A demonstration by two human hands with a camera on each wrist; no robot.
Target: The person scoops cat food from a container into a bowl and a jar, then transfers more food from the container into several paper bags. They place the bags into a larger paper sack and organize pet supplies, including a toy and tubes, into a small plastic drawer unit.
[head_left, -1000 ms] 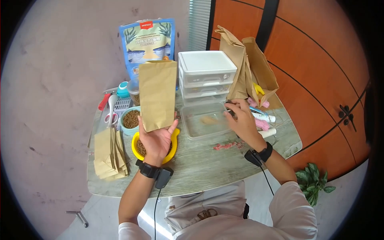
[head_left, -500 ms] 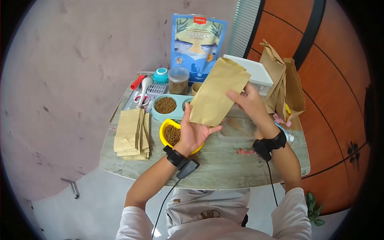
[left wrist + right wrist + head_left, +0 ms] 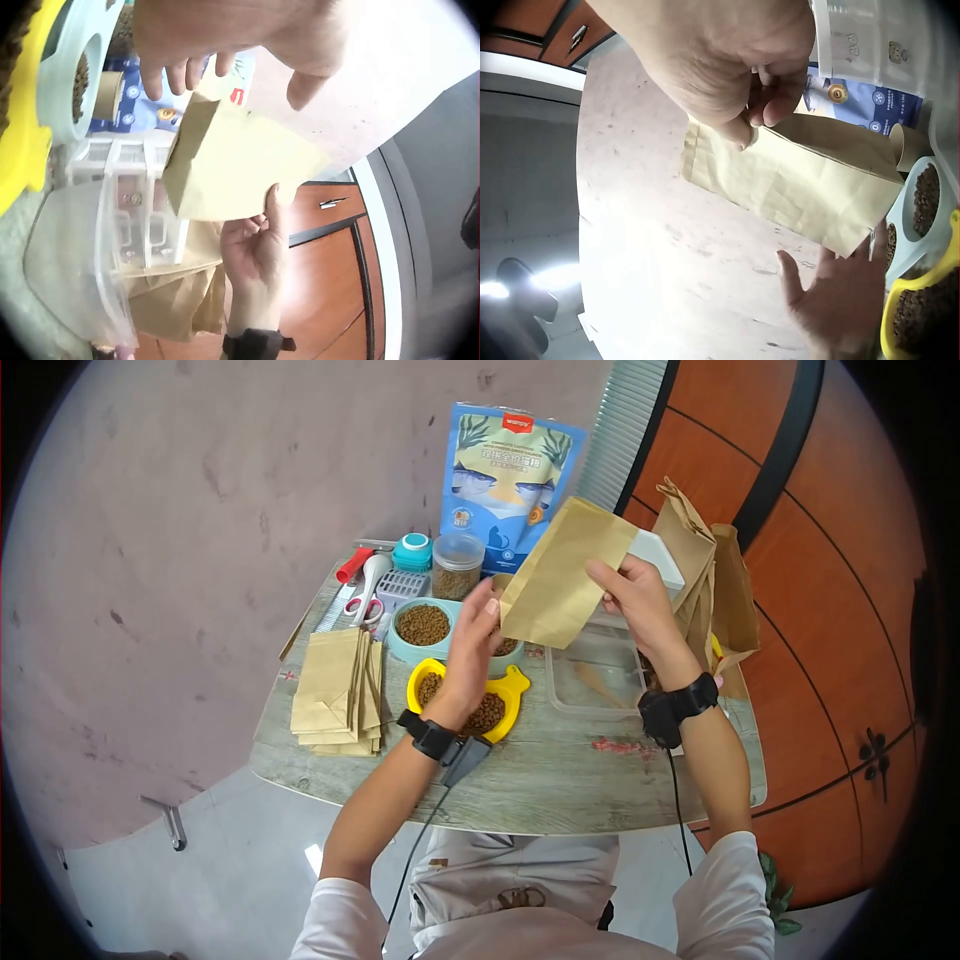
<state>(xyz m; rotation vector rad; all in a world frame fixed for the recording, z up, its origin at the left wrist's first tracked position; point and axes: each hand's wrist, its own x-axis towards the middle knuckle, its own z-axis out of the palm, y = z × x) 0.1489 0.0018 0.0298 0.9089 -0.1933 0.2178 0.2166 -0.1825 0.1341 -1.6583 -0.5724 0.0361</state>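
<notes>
A tan paper bag (image 3: 568, 575) is held tilted in the air above the bowls, its right edge pinched between the thumb and fingers of my right hand (image 3: 642, 605). At its lower left corner is my left hand (image 3: 472, 655), fingers extended; whether it touches the bag is unclear. In the left wrist view the left hand (image 3: 240, 37) has straight fingers beside the bag (image 3: 232, 161). The right wrist view shows the right hand (image 3: 727, 67) gripping the bag's edge (image 3: 780, 176). Below are a yellow bowl (image 3: 512, 695) and a light blue double bowl (image 3: 405, 648), both with brown kibble.
Folded paper bags (image 3: 335, 685) lie at the left. Behind stand a blue food pouch (image 3: 510, 480) and a kibble jar (image 3: 457, 565). A clear container (image 3: 590, 680), white drawers (image 3: 655, 555) and large paper bags (image 3: 735, 600) are at the right. Scissors (image 3: 365, 608) lie back left.
The right hand came from the clear container to the bag and gripped its edge. The bag tilted and moved off the left palm, which turned sideways. The head view shifted.
</notes>
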